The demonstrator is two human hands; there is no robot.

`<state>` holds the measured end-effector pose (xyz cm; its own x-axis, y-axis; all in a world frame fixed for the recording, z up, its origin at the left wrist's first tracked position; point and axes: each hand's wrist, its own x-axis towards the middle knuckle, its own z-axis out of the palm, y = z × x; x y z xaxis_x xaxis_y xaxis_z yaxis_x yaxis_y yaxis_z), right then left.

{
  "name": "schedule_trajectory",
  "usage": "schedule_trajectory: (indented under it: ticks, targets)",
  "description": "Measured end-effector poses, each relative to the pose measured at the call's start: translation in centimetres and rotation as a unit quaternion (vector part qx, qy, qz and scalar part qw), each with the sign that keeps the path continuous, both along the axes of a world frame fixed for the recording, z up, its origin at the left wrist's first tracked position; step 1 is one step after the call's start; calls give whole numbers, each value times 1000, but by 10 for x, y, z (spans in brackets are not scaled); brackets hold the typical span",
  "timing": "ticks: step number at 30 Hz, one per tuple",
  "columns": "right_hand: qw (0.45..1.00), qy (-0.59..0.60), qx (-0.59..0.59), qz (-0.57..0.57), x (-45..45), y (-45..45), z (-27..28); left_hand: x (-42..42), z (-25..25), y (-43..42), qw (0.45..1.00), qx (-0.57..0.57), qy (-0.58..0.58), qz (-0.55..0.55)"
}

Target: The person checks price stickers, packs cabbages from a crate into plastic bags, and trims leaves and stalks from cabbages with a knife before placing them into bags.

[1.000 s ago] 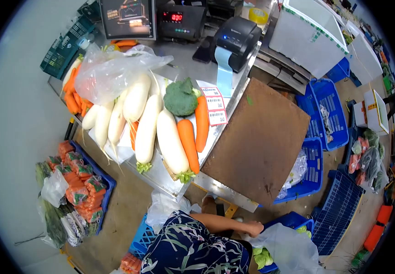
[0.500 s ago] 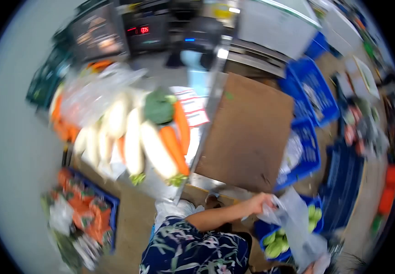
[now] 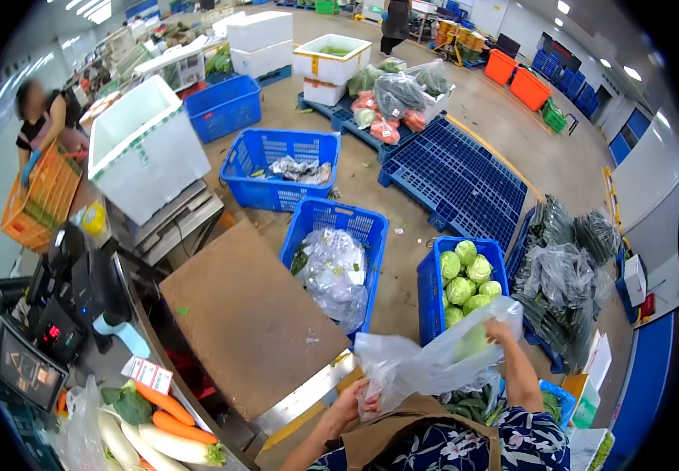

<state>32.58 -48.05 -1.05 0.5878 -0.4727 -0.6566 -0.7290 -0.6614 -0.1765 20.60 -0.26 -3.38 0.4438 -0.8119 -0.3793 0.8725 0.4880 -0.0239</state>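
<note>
A clear plastic bag (image 3: 410, 367) is stretched between my two hands, in front of my body. My left hand (image 3: 357, 399) is closed on its lower left edge. At the bag's upper right, my right hand (image 3: 500, 333) grips the plastic. A pale green shape shows through the film near my right hand; whether it lies inside the bag or behind it I cannot tell. Just beyond the bag stands a blue crate (image 3: 431, 294) of round green cabbages (image 3: 459, 290), its near side partly covered by the plastic.
A brown board (image 3: 249, 318) lies to my left, beside a counter with white radishes (image 3: 147, 447), carrots (image 3: 165, 402) and broccoli (image 3: 132, 407). Another blue crate (image 3: 375, 235) holds plastic bags. Bagged greens (image 3: 563, 275) lie right. A co-worker (image 3: 45, 118) handles an orange crate (image 3: 41, 200).
My view has swung right, from the counter to the cabbage crate. The bag, which hung down between my hands, is now spread out sideways, with my right hand raised toward the crate.
</note>
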Motion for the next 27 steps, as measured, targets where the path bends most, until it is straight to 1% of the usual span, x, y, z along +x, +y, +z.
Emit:
schedule_trajectory:
  ticks: [1, 2, 3, 4, 5, 6, 7, 8, 9, 10, 11, 12, 13, 14, 15, 16, 17, 18, 20, 21, 23, 24, 26, 27]
  targets:
    - [990, 88, 14, 113, 10, -12, -40, 4, 1, -10, 1000, 19, 6, 5]
    - [961, 154, 34, 229, 21, -17, -72, 6, -4, -20, 1000, 11, 11, 27]
    - [960, 108, 84, 243, 25, -2, -84, 9, -5, -31, 999, 10, 18, 36]
    - [934, -3, 110, 339, 24, 2, -97, 15, -5, -44, 999, 6, 23, 44]
    - [887, -114, 132, 427, 25, 4, -109, 21, -9, -58, 998, 2, 29, 52]
    - [892, -102, 171, 406, 36, 18, -97, 22, -23, -74, 997, 1, 43, 71]
    - [895, -86, 213, 382, 46, 26, -83, 37, -24, -93, 991, 86, 42, 94]
    - [900, -77, 230, 363, 55, 14, -111, 47, -22, -113, 978, 174, 48, 109]
    - [889, -172, 228, 357, 57, 7, -127, 45, -17, -131, 956, 265, 64, 109]
    - [894, -181, 250, 326, 56, -10, -147, 46, -27, -151, 932, 337, 20, 131]
    - [896, -192, 272, 294, 57, -24, -159, 43, -39, -165, 930, 342, 31, 135]
    - [896, -203, 294, 262, 62, -32, -149, 43, -48, -180, 927, 346, 42, 139]
    - [891, -264, 345, 134, 55, -46, -134, 58, -62, -189, 943, 276, 96, 160]
    - [900, -266, 342, 54, 55, -64, -130, 68, -62, -205, 936, 290, 109, 165]
    - [902, -267, 338, -20, 51, -85, -138, 74, -61, -220, 928, 305, 118, 177]
    - [924, -300, 236, -21, 45, -111, -165, 80, -62, -235, 927, 300, 125, 186]
    - [936, -327, 133, -15, 32, -137, -207, 82, -65, -247, 914, 327, 138, 195]
    - [937, -349, 31, -6, 20, -158, -234, 83, -67, -256, 900, 355, 149, 207]
    - [955, -292, 5, -60, 9, -198, -257, 86, -62, -271, 872, 399, 155, 239]
    - [961, -264, -8, -84, 10, -212, -267, 79, -63, -265, 883, 385, 131, 235]
    - [980, -182, -44, -63, 28, -233, -271, 74, -51, -263, 856, 437, 157, 226]
    - [987, -142, -61, -50, 41, -240, -268, 72, -44, -261, 859, 431, 159, 225]
    - [990, -119, -64, -41, 72, -249, -275, 64, -37, -253, 853, 439, 169, 227]
    - [991, -108, -67, -35, 89, -251, -278, 63, -32, -253, 853, 424, 188, 240]
